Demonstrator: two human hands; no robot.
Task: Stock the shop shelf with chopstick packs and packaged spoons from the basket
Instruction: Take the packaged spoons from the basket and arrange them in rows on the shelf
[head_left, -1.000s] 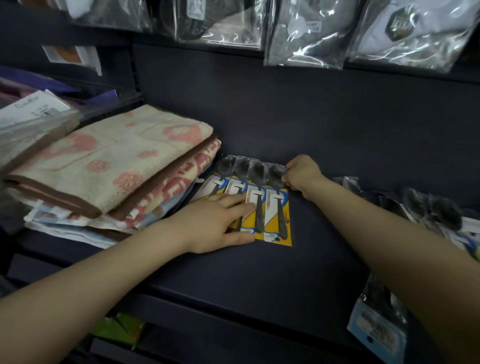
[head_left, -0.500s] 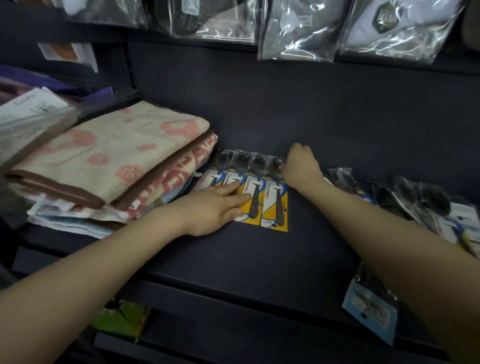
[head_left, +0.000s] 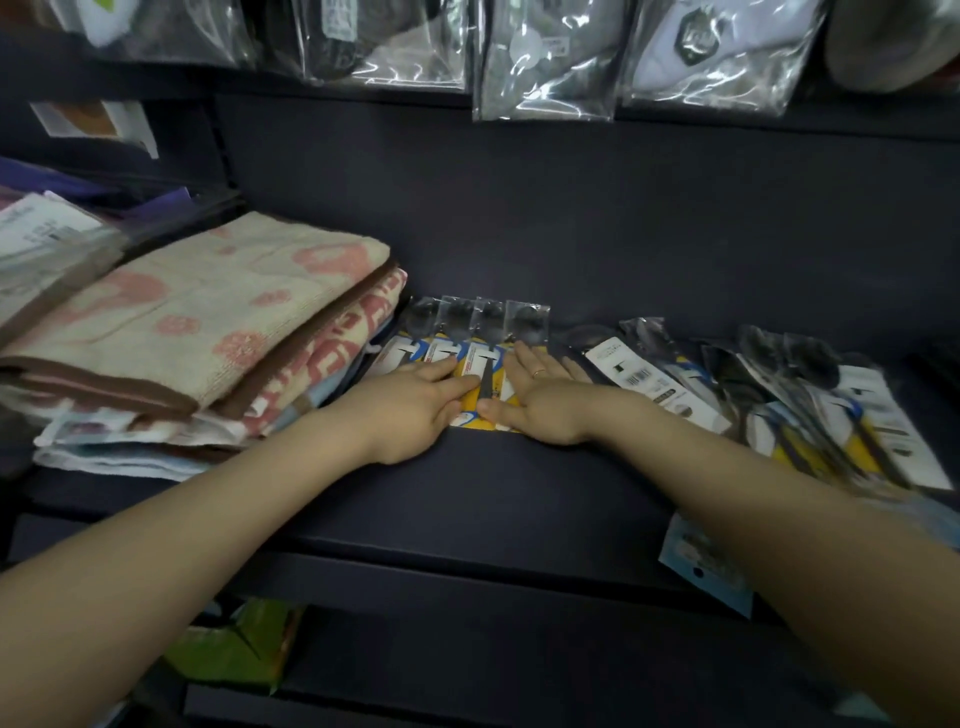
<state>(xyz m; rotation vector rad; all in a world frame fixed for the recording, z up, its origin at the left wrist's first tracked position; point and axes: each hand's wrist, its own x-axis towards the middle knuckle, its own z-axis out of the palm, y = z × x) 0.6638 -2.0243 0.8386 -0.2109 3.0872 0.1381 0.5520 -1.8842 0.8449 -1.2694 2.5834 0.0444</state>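
A fanned row of packaged spoons (head_left: 480, 332) with yellow cards lies flat on the dark shelf (head_left: 493, 499), beside the towel stack. My left hand (head_left: 415, 405) lies on the packs' left half with fingers stretched over the cards. My right hand (head_left: 540, 400) lies flat on their right half, fingers straight, a ring on one finger. More packaged spoons (head_left: 779, 395) lie spread in a loose heap to the right. No chopstick packs or basket are in view.
A stack of folded towels (head_left: 208, 332) fills the shelf's left side. Bagged goods (head_left: 540, 57) hang from above. A blue-carded pack (head_left: 701, 566) overhangs the shelf's front edge under my right forearm. Green packaging (head_left: 234, 649) sits on the lower shelf.
My right hand left the spoon bowls at the packs' top right corner, opened, and now lies flat on the cards. My left hand stayed on the packs.
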